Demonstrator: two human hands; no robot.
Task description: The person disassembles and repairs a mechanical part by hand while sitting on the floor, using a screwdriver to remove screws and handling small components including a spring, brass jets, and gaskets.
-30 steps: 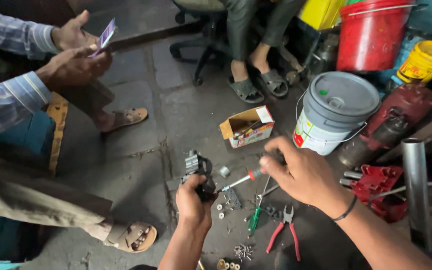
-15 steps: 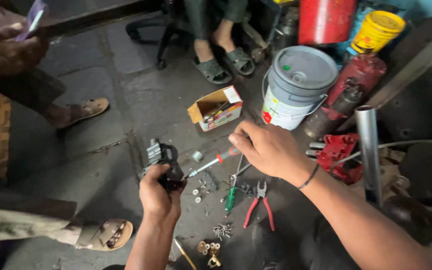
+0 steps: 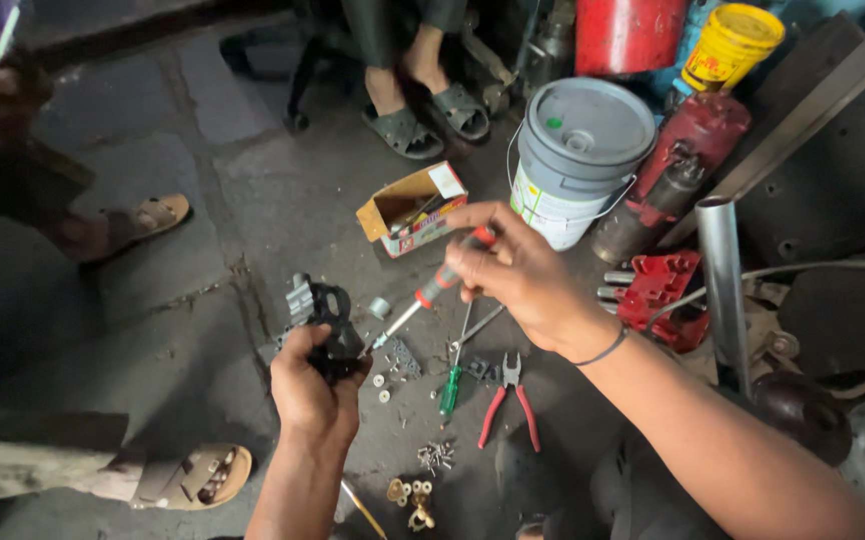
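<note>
Left hand (image 3: 314, 385) clamped on black part (image 3: 324, 318). Right hand (image 3: 517, 272) gripping screwdriver (image 3: 430, 293); shaft slanting down-left from that hand, tip at part.

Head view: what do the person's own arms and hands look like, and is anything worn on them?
Both forearms are bare, with no sleeves in view and no gloves. The right hand has a thin dark band around its wrist. The left hand wears nothing visible.

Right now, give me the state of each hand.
Left hand: closed, holding the black metal part.
Right hand: closed, holding the red-handled screwdriver.
</note>
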